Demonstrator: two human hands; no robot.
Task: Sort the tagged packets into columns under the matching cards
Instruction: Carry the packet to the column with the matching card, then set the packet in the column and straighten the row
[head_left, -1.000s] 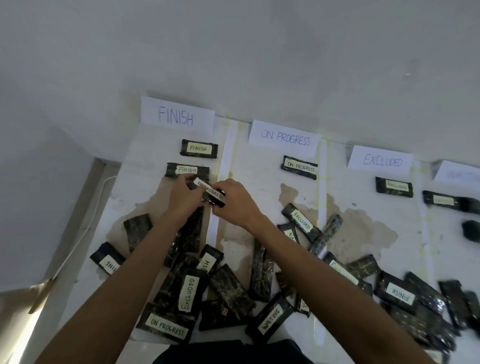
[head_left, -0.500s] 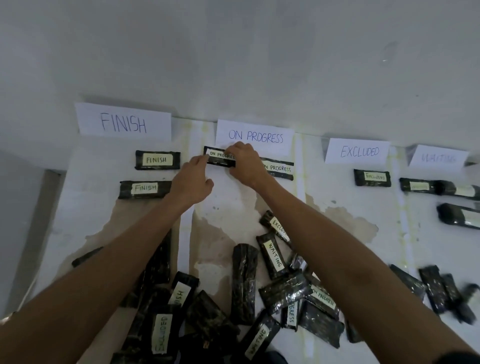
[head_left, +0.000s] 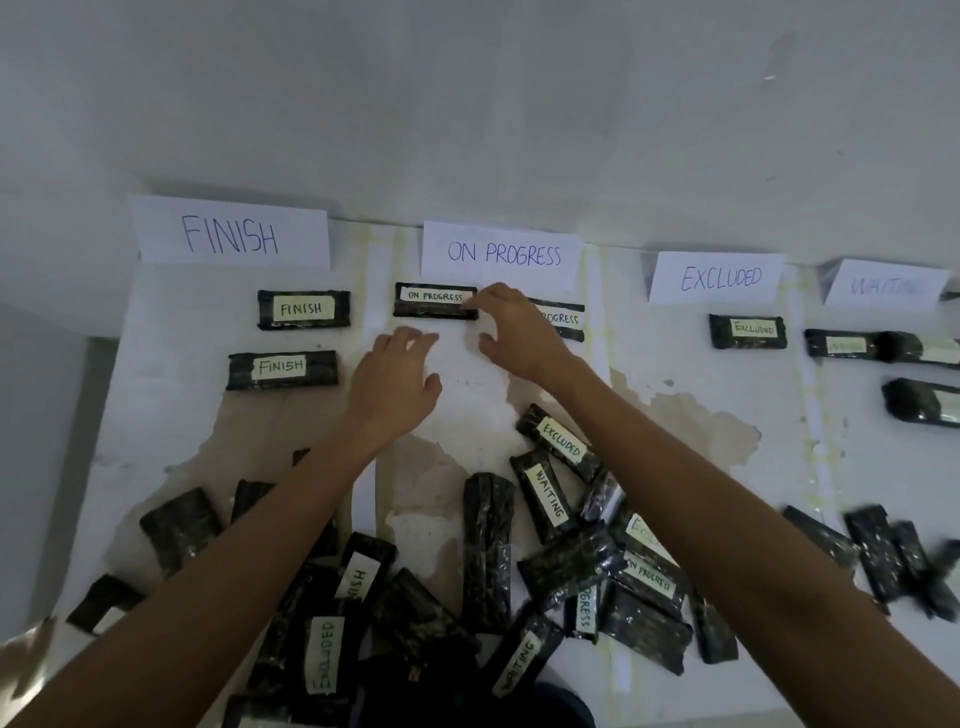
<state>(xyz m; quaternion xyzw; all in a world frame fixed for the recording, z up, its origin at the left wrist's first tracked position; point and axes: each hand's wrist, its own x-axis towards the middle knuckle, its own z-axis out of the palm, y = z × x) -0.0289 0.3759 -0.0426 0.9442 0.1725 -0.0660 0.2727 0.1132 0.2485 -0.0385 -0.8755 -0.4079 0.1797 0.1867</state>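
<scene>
One packet (head_left: 435, 301): tagged ON PROGRESS, just under matching card (head_left: 501, 253).
Left hand (head_left: 395, 384): fingers loose, holding nothing.
Right hand (head_left: 519, 332): spread open, fingertips at packet's right end.

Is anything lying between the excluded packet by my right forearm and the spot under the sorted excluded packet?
No packet lies between them. Only your right forearm crosses over the way from the loose EXCLUDED packet to the bare surface below the sorted EXCLUDED packet.

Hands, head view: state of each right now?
Left hand: open, holding nothing.
Right hand: open, fingertips at the right end of the ON PROGRESS packet, not gripping it.
</scene>
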